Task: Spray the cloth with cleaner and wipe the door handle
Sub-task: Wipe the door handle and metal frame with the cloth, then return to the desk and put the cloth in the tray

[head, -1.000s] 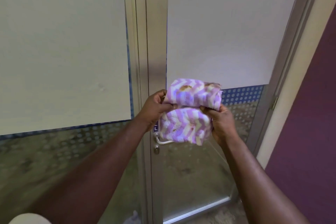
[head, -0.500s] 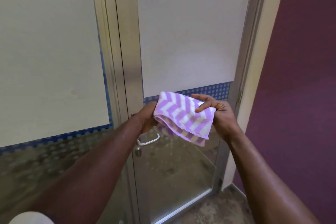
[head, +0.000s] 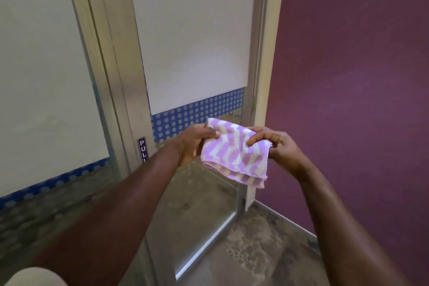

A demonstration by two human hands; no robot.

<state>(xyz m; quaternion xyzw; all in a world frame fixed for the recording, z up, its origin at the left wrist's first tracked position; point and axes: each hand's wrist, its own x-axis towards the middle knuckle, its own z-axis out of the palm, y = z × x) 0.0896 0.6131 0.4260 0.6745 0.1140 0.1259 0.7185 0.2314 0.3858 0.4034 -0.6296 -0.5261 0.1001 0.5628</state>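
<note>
Where the view runs out to the right, a broad plum-purple painted wall (head: pixel 348 76) fills the frame from top to floor. Left of it stands a frosted glass side panel (head: pixel 41 65), and between the two sits a frosted glass door with a brushed metal frame (head: pixel 192 42), a band of blue film with pale dots (head: pixel 185 116) crossing both panes low down. A mottled grey-brown stone floor (head: pixel 255 251) shows below the door and along the foot of the wall. Two bare forearms reach forward from the bottom edge. Between them, held up in the air in front of the lower door pane and touching nothing else, hangs a folded terry cloth with purple and white chevron stripes (head: pixel 234 153). The left hand (head: pixel 192 144) pinches the cloth's upper left edge, thumb on top and fingers (head: pixel 210 133) under it. The right hand (head: pixel 283 148) grips the upper right corner, its fingers (head: pixel 257 139) curled over the fabric. A small dark vertical sign lettered PULL (head: pixel 142 148) is fixed on the metal frame just left of the left wrist.
</note>
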